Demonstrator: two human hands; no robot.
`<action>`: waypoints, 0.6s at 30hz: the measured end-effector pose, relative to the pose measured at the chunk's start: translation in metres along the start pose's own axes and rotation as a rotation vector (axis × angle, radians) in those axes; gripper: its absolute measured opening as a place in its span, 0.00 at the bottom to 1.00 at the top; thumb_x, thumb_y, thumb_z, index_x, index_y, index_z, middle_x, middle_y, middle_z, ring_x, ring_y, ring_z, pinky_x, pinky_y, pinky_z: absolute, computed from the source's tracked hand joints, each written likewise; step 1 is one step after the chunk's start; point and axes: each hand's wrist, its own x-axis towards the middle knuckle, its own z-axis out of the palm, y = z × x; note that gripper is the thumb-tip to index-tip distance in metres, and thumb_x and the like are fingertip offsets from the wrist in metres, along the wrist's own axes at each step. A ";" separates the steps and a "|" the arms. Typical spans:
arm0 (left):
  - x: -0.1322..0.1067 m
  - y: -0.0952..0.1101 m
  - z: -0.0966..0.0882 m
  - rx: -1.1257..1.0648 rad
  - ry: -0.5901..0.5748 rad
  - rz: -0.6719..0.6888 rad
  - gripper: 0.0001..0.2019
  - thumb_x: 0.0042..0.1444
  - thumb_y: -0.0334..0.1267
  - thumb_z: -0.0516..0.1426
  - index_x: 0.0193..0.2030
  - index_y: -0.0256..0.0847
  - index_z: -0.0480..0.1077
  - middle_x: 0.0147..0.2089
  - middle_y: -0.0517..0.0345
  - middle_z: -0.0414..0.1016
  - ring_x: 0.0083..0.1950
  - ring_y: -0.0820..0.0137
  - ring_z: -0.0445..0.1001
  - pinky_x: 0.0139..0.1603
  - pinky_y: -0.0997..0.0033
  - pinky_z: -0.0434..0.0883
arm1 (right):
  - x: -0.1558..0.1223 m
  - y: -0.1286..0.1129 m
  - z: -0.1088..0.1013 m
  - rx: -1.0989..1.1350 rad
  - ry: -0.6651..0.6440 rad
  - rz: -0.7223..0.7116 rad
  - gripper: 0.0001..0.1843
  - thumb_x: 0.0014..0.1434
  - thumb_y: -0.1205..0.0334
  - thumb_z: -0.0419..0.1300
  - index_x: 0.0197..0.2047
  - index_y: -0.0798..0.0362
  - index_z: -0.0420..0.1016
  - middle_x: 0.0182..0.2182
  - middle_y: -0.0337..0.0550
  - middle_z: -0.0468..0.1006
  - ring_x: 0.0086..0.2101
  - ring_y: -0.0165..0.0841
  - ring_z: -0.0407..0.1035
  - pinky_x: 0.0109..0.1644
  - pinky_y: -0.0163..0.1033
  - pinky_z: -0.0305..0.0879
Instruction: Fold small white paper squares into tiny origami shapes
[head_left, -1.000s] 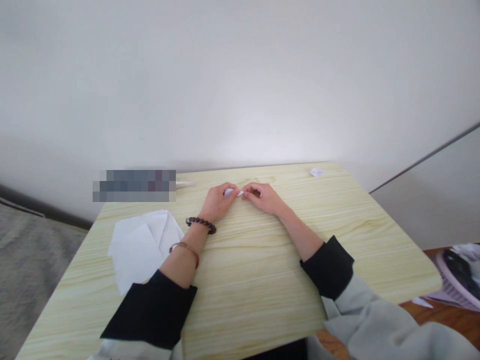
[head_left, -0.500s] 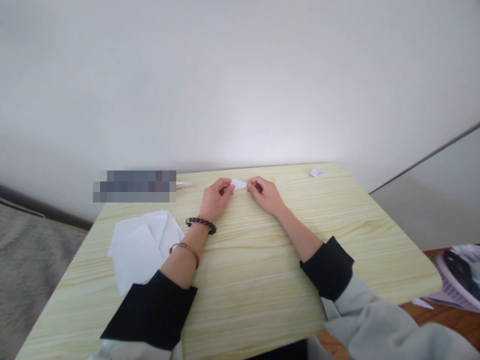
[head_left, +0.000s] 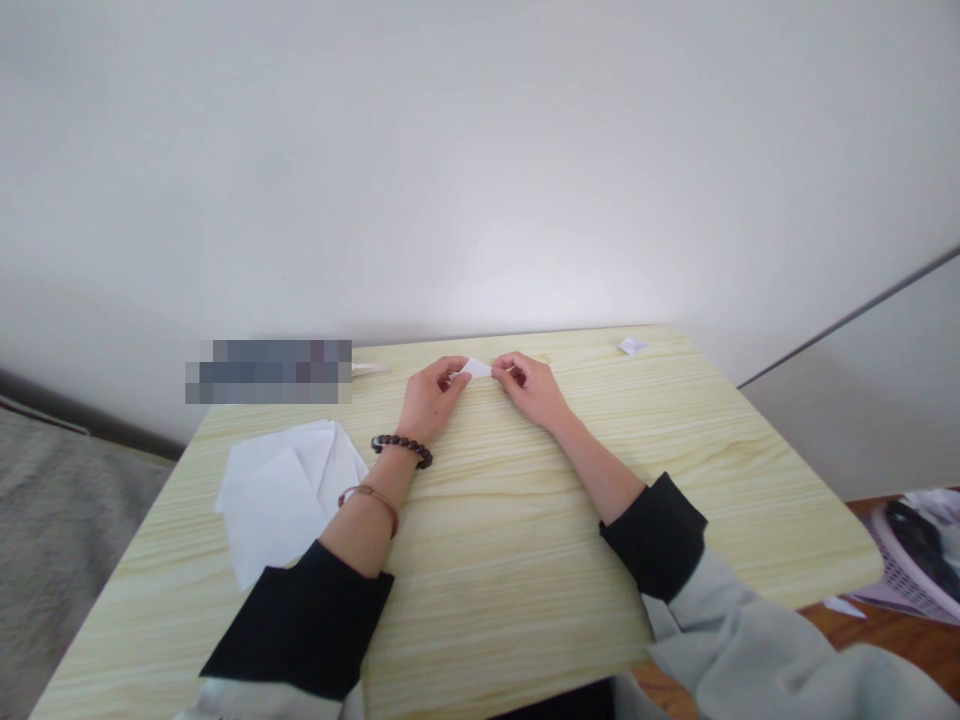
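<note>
A small folded piece of white paper (head_left: 477, 368) is held between both hands near the far edge of a pale wooden table (head_left: 495, 560). My left hand (head_left: 431, 395) pinches its left end with curled fingers; a dark bead bracelet and a thin brown band sit on that wrist. My right hand (head_left: 531, 388) pinches the right end. Both hands rest low over the tabletop. Most of the paper's shape is hidden by the fingers.
A loose stack of white paper sheets (head_left: 281, 492) lies on the table's left side. A small white folded scrap (head_left: 632, 345) sits at the far right corner, and a thin white strip (head_left: 369, 368) at the far edge. A lilac basket (head_left: 919, 555) stands on the floor at right.
The hands have drawn slightly apart and moved a little toward the far edge, so more of the small paper shows between the fingertips.
</note>
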 end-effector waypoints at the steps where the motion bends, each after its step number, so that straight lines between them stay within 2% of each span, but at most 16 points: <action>1: 0.000 0.000 0.000 -0.001 0.016 0.001 0.14 0.53 0.41 0.56 0.45 0.40 0.73 0.40 0.55 0.78 0.35 0.69 0.73 0.39 0.70 0.69 | 0.000 0.000 0.000 -0.003 0.001 -0.002 0.11 0.58 0.55 0.54 0.36 0.54 0.70 0.24 0.38 0.71 0.22 0.26 0.62 0.28 0.33 0.58; 5: 0.002 -0.001 0.002 -0.071 0.080 -0.033 0.14 0.51 0.40 0.58 0.44 0.39 0.71 0.40 0.54 0.77 0.36 0.70 0.74 0.39 0.71 0.70 | 0.000 -0.001 0.000 -0.019 0.020 -0.018 0.10 0.58 0.56 0.54 0.35 0.54 0.70 0.24 0.37 0.71 0.21 0.26 0.62 0.27 0.32 0.58; 11: 0.003 -0.006 0.005 -0.165 0.180 -0.135 0.16 0.48 0.44 0.61 0.41 0.39 0.67 0.37 0.56 0.75 0.30 0.72 0.74 0.32 0.72 0.72 | -0.001 -0.002 0.000 0.003 0.106 0.010 0.09 0.59 0.56 0.53 0.35 0.53 0.68 0.25 0.38 0.73 0.22 0.26 0.65 0.28 0.32 0.60; 14: 0.003 -0.006 0.005 -0.238 0.151 -0.150 0.17 0.50 0.45 0.60 0.42 0.38 0.66 0.36 0.54 0.76 0.30 0.71 0.76 0.33 0.71 0.73 | -0.001 -0.002 0.000 0.021 0.087 0.007 0.09 0.59 0.57 0.53 0.35 0.53 0.67 0.26 0.38 0.75 0.23 0.26 0.68 0.29 0.31 0.62; 18: 0.002 -0.003 0.005 -0.288 0.050 -0.114 0.21 0.52 0.46 0.59 0.51 0.38 0.66 0.41 0.50 0.79 0.35 0.69 0.77 0.41 0.67 0.74 | -0.001 0.000 0.000 -0.011 0.049 -0.045 0.08 0.59 0.57 0.54 0.36 0.53 0.69 0.24 0.37 0.75 0.23 0.26 0.69 0.29 0.32 0.62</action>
